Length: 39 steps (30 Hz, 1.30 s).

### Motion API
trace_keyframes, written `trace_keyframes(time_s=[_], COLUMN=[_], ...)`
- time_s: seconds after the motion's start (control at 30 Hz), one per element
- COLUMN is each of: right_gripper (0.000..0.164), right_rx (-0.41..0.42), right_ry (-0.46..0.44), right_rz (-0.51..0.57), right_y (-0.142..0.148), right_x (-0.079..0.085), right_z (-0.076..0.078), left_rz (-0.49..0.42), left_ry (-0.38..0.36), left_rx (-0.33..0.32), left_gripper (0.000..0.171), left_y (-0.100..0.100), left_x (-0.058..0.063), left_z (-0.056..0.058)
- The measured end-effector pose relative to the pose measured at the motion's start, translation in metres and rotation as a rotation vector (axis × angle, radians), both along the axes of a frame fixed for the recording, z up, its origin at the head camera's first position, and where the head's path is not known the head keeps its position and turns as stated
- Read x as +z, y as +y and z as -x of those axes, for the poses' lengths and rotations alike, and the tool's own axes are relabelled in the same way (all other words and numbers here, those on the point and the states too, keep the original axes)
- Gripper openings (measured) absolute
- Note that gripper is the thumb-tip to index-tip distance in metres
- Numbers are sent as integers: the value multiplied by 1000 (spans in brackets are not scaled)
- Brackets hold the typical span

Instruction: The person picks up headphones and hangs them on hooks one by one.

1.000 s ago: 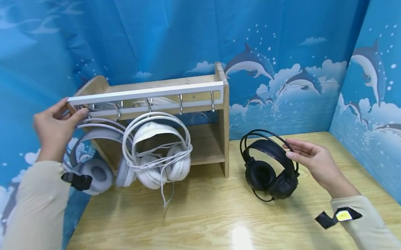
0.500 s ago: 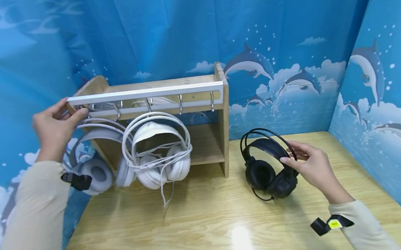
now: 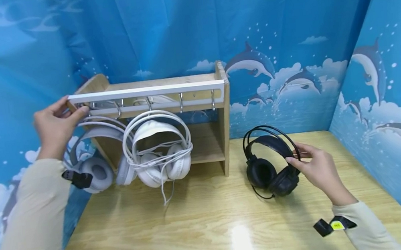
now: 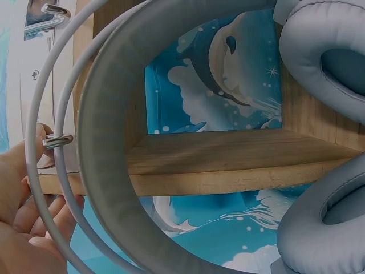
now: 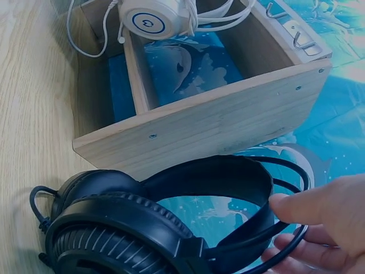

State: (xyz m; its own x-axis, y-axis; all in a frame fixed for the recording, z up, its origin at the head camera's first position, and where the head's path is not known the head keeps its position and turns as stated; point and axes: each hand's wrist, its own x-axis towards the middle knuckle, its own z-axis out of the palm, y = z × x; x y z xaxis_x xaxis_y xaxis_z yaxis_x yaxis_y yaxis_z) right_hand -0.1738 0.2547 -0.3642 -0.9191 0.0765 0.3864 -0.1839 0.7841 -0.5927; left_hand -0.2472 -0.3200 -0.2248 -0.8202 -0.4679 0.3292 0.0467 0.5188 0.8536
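Observation:
My left hand (image 3: 53, 127) grips the left end of the white hook rail (image 3: 146, 91) on a wooden shelf (image 3: 225, 130). Below that hand hang grey headphones (image 3: 98, 174), their thin outer bands caught on a metal hook in the left wrist view. White headphones (image 3: 179, 164), with their cable wound round them, hang beside these. Right of the shelf, my right hand (image 3: 319, 172) pinches the headband of black over-ear headphones (image 3: 261, 173) between thumb and fingers. The ear cups point down; whether they touch the table cannot be made out.
Two hooks (image 3: 213, 99) at the rail's right end carry nothing. The wooden table (image 3: 202, 221) runs up to a blue dolphin-print curtain (image 3: 286, 32) at the back and along the right side. The white cable end (image 3: 164, 197) dangles below the white headphones.
My right hand first shifts its hold slightly along the black headband, then the headphones move a little to the right with it. My left hand stays on the rail end.

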Motion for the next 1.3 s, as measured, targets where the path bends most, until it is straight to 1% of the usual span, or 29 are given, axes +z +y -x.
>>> trace_keyframes(time_s=[0.07,0.2,0.3,0.43,0.63,0.87,0.97,1.1,1.2,1.3], right_gripper=[54,55,54,53,57,62,62,63,58,47], right_rx=[-12,-16,-20,-33,-43,16,46,110,176,254], right_ry=[-16,-60,-68,-86,-159,-220,-230,-237,-234,-231], right_rz=[-16,-3,13,59,186,284,319,369,440,558], right_y=[2,5,6,7,10,12,11,12,13,13], right_x=[1,3,4,4,4,7,10,13,13,12], right_z=[0,0,0,2,3,4,4,4,6,7], left_rz=[-2,-8,-2,9,0,-3,5,16,26,32], left_ry=[4,5,3,9,14,20,24,28,22,13], left_rx=[-1,-1,3,7,-2,-3,0,8,14,17], left_gripper=[63,63,64,62,61,60,60,60,60,61], left_y=[0,1,1,1,2,2,1,0,1,2], left_x=[0,0,1,0,1,2,3,3,2,0], left_z=[0,0,0,0,0,-1,0,0,0,0])
